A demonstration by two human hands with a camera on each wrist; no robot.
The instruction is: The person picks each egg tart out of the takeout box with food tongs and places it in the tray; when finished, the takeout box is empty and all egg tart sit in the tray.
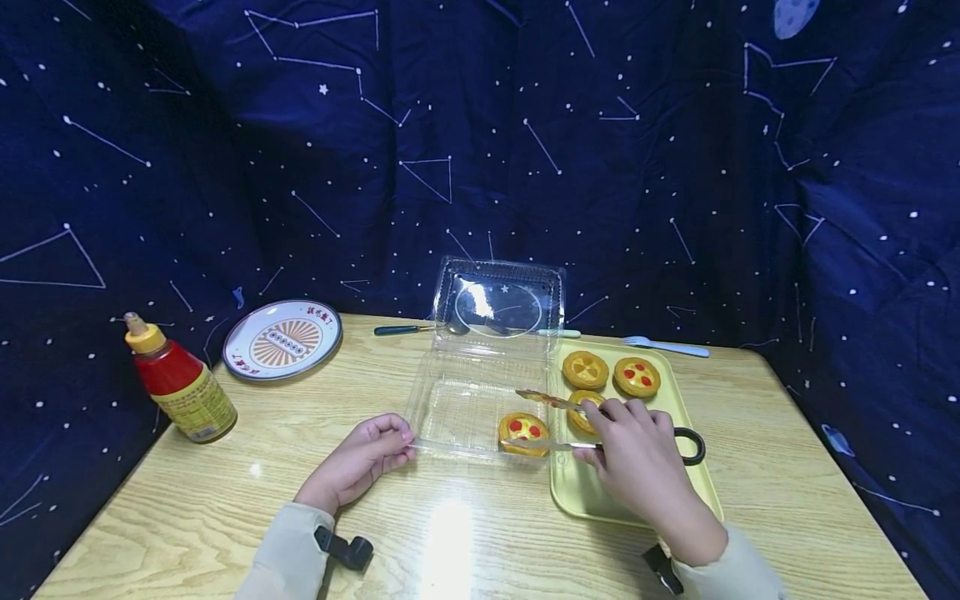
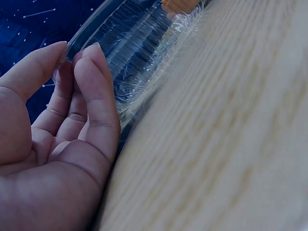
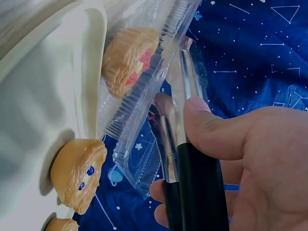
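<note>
An open clear plastic container (image 1: 480,392) lies mid-table with one red-dotted tart (image 1: 522,428) in its front right corner. My left hand (image 1: 362,457) pinches the container's front left rim (image 2: 120,53) between thumb and fingertips. My right hand (image 1: 637,454) grips black-handled metal tongs (image 1: 547,401), whose two arms spread either side of that tart (image 3: 127,60). To the right lies a yellow tray (image 1: 637,500) holding three more tarts (image 1: 585,369), one with blue dots (image 3: 77,173). The right wrist view shows the tongs (image 3: 192,168) held between thumb and fingers.
A red sauce bottle (image 1: 180,385) stands at the left. A patterned plate (image 1: 282,339) lies behind it. A teal-handled spoon (image 1: 408,329) and a pale fork (image 1: 666,345) lie at the table's back. Dark starry cloth surrounds the table (image 1: 225,500).
</note>
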